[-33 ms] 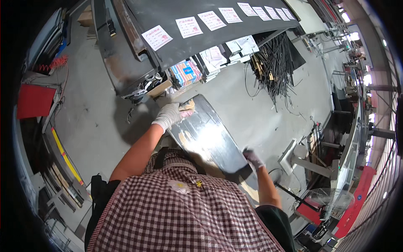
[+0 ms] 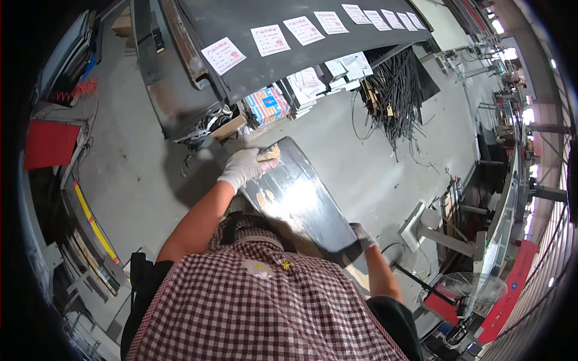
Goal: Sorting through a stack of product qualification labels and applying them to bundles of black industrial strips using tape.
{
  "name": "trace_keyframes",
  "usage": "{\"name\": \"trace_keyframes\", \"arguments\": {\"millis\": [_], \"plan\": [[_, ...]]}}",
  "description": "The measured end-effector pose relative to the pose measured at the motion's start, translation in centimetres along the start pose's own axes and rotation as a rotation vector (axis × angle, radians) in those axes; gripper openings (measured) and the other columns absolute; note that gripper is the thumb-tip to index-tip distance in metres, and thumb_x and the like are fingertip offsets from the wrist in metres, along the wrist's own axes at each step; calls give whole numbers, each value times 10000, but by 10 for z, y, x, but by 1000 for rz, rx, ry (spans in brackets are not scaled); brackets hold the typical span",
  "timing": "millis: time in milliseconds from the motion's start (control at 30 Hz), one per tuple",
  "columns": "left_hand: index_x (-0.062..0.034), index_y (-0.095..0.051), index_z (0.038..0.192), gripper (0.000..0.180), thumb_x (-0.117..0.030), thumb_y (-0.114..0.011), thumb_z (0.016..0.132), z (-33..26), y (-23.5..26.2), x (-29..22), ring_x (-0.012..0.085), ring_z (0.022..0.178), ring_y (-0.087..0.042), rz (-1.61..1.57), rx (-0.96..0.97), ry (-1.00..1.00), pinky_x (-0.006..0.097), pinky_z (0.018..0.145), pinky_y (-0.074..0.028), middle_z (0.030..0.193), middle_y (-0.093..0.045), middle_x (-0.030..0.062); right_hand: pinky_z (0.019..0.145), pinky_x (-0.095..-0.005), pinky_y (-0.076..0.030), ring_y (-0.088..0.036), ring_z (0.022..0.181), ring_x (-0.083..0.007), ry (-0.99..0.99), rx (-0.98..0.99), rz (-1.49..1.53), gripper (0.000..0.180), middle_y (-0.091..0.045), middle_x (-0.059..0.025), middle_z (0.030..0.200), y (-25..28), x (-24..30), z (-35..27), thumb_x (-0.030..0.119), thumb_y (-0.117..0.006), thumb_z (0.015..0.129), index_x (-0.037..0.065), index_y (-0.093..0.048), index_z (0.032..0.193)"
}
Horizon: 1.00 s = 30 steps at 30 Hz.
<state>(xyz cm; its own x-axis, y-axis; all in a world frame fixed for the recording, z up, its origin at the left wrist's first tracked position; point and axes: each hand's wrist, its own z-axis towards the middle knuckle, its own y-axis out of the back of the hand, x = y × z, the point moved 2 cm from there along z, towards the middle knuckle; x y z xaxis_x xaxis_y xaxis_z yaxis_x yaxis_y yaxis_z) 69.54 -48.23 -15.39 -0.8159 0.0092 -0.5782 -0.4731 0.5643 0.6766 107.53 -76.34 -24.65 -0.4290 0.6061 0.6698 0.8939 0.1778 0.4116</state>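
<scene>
1. At the far left of the frame, a flat red rectangular panel (image 2: 49,143) is seen beside a grey metal rack; a yellow strip (image 2: 93,224) runs diagonally along the rack's edge below it.
2. The grey concrete floor (image 2: 138,174) fills the left-centre of the frame, and a dark shadow is cast on it just left of the raised arm.
3. The lower centre is taken up by the person's red-and-white checked shirt (image 2: 253,313), seen from above.
4. The left hand (image 2: 241,167), in a white work glove, is placed at the upper end of a shiny dark metal sheet with rounded corners (image 2: 301,201). The fingers are curled over the sheet's upper left edge and are pressed on a crumpled beige cloth (image 2: 269,155), which lies against the sheet's top.
5. The sheet is held tilted in the middle of the frame, running from the gloved left hand down to the lower right; bright light is reflected off its face.
6. Above it, a long dark steel workbench (image 2: 253,66) crosses the top of the frame, with white paper labels (image 2: 223,55) stuck along its sloping face and stacks of papers and coloured boxes (image 2: 270,103) stored beneath.
7. The right hand (image 2: 363,234), in a grey glove, is closed around the sheet's lower right corner; how its fingertips meet cannot be told.
8. A bundle of black cables (image 2: 397,99) hangs at the upper right, and red machine parts (image 2: 518,283) are seen at the lower right edge.
</scene>
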Motion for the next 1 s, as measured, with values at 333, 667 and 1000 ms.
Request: {"name": "trace_keyframes", "arguments": {"millis": [333,667,1000], "plan": [[-20,-652,1072,769,-722,-606,760,17,-11,-21,399,950,-648,54,25,81,450,845,-499,988,-679,244,650,-291,-480,-584,753,-95,-489,41,450,200,-652,6,845,41,-75,17,168,-699,905,3,-696,1019],[0,-445,1380,663,-241,-723,829,47,145,67,268,906,-682,-232,-857,147,341,820,-524,1047,-695,157,655,-299,-535,-659,740,-187,211,-515,724,297,-674,-140,909,9,218,84,224,-560,994,-15,-549,1171],[-28,-469,1385,595,-277,-668,882,130,221,104,203,1059,-642,-843,-662,109,360,864,-522,1200,-655,93,668,-265,-458,-553,741,-104,102,-379,1039,307,-627,-38,908,-125,420,180,309,-730,879,90,-565,1018]]}}
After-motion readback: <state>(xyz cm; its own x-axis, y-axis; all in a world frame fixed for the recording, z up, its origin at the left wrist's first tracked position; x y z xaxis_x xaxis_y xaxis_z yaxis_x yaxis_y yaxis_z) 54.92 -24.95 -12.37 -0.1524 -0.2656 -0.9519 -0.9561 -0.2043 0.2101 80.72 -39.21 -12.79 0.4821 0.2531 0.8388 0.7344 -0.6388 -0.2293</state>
